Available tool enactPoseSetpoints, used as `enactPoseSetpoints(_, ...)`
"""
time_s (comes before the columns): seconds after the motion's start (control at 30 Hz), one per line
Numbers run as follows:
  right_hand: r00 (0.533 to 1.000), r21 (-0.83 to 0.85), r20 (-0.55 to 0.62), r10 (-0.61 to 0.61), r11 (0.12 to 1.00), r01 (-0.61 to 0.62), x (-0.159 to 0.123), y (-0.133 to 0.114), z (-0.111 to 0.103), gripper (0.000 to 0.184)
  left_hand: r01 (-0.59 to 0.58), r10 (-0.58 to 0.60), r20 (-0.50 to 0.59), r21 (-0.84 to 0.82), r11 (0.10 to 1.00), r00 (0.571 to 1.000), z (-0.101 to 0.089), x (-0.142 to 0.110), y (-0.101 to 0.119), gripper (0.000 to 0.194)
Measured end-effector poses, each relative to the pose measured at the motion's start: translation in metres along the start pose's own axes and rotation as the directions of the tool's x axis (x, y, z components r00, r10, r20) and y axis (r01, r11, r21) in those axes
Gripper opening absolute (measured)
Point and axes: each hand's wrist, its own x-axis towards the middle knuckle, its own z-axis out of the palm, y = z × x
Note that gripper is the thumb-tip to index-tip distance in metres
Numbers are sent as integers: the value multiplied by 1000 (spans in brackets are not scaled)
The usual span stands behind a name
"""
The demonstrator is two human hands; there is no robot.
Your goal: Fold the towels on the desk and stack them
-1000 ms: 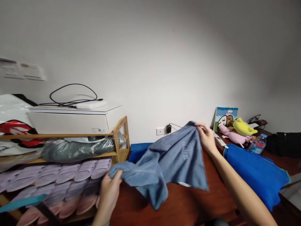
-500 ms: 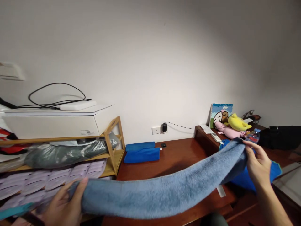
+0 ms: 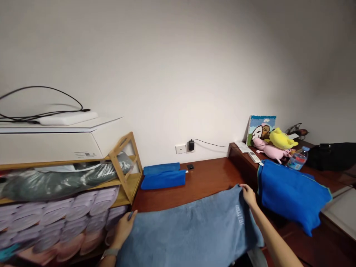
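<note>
A grey-blue towel (image 3: pixel 189 231) with small white lettering near its right end is spread wide between my hands, hanging over the front of the reddish-brown desk (image 3: pixel 208 178). My left hand (image 3: pixel 124 227) pinches its upper left corner, beside the shoe rack. At the upper right corner, my right hand (image 3: pixel 248 194) grips the edge between thumb and fingers. The towel's lower part runs out of view. Behind it, two folded blue towels (image 3: pixel 163 179) lie on the desk near the wall.
On the left, a wooden rack (image 3: pixel 122 163) holds lilac and pink slippers (image 3: pixel 61 211), a plastic-wrapped bundle and a white box (image 3: pixel 50 142). To the right, a bright blue towel (image 3: pixel 289 193) drapes over the raised ledge, near plush toys (image 3: pixel 271 149), a remote (image 3: pixel 254 157) and a bottle (image 3: pixel 298 158).
The towel went from bunched, to a long band stretched between both hands, to a broad sheet hanging down. After spreading far apart, my hands have come closer together, still gripping it.
</note>
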Motion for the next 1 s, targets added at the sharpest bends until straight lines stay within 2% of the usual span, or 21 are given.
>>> enactPoseSetpoints(0.1,999,-53,20,37,998,-36,2,16,28,36,23,-23,28,-10,1000,999,13,9,-6,33)
enactPoseSetpoints(0.2,998,-113,32,61,992,-57,12,26,45,41,16,-16,13,-19,1000,1000,21,26,-9,37)
enactPoseSetpoints(0.37,996,-227,28,79,971,-71,30,40,59,51,-53,53,3,-47,997,999,37,53,-10,35)
enactPoseSetpoints(0.5,998,-321,-4,68,945,-66,24,43,66,53,-148,146,-49,-40,988,988,47,52,-7,39)
enactPoseSetpoints(0.53,1000,-364,-13,25,931,-28,18,41,69,53,-176,174,-76,-27,984,982,49,47,-6,41)
enactPoseSetpoints(0.6,989,-449,36,-141,882,142,1,36,76,52,-291,292,-105,27,956,950,54,33,-5,46)
enactPoseSetpoints(0.67,927,-465,190,-324,802,376,-20,30,85,51,-459,466,-49,105,882,883,61,16,-7,50)
enactPoseSetpoints(0.73,852,-418,350,-389,749,514,-38,26,91,52,-557,559,42,176,812,828,70,1,-14,52)
enactPoseSetpoints(0.77,836,-410,404,-372,743,529,-45,25,92,52,-561,558,77,203,803,827,75,-4,-20,54)
enactPoseSetpoints(0.83,841,-445,463,-278,748,493,-52,24,92,55,-515,506,107,254,818,856,82,-10,-35,60)
enactPoseSetpoints(0.93,866,-534,483,-129,741,407,-49,25,88,59,-476,451,155,289,830,879,88,-8,-51,67)
enactPoseSetpoints(1.0,877,-579,475,-71,725,373,-43,23,87,60,-465,428,183,301,833,885,87,-4,-51,69)
